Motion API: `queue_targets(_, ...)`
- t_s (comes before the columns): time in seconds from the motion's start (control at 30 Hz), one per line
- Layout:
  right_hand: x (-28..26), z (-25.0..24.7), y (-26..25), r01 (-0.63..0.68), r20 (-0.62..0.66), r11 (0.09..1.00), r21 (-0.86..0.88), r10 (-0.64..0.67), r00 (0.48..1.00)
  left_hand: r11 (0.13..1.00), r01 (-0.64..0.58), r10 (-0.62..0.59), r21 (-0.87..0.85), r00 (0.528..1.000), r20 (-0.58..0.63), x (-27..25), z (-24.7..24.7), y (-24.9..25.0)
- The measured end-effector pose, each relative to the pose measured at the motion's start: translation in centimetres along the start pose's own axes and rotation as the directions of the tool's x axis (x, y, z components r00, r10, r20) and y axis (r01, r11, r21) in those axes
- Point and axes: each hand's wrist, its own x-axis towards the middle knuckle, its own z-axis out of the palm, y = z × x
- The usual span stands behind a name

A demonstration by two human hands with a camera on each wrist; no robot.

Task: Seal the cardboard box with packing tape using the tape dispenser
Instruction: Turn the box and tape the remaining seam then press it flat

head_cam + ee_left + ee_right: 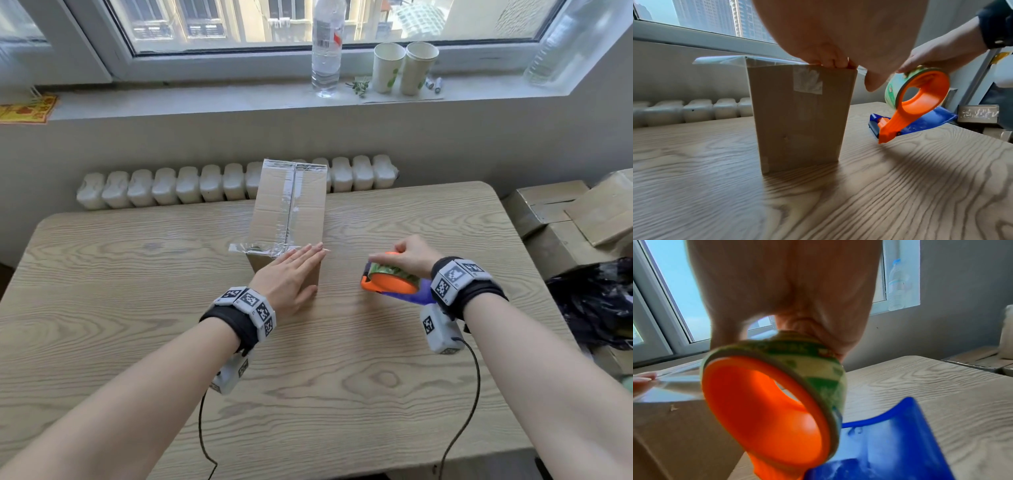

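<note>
A tall cardboard box stands on the wooden table, with clear tape along its top seam and a fresh strip across the near top edge, overhanging to the left. My left hand lies flat with straight fingers over the box's near top edge, fingertips pressing the tape. To the right of the box, my right hand grips the tape roll of the orange and blue tape dispenser, held just above the table.
A white radiator runs behind the table. On the windowsill stand a water bottle and two paper cups. Stacked cardboard boxes and a dark bag sit off the table's right edge.
</note>
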Motion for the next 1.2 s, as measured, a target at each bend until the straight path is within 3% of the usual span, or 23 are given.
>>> queue_targets(0.17,0.0,0.0,1.0,0.04,0.017,0.992,0.119,-0.043,0.999,1.0,-0.019,0.018,-0.015,1.0,-0.02,0.0,0.1,-0.5)
queue_targets(0.53,-1.8,-1.3,2.7,-0.014,-0.069,0.997,0.079,0.02,0.997,0.996,-0.082,0.081,0.025,0.996,0.022,0.2,-0.5,-1.2)
queue_targets(0.73,-2.8,-2.2,1.4,-0.009,0.006,0.999,0.041,0.009,1.0,0.991,-0.042,0.045,0.126,0.999,-0.021,0.8,-0.7,0.4)
queue_targets(1.0,-4.0,-2.4,0.7,0.003,-0.176,0.977,0.214,0.036,0.984,0.997,-0.03,0.026,0.065,0.997,0.069,1.0,-0.8,0.2)
queue_targets(1.2,-4.6,-2.6,1.9,-0.027,-0.206,0.985,0.171,0.063,0.977,0.995,-0.076,0.07,0.066,0.994,0.09,0.9,-0.9,-0.4)
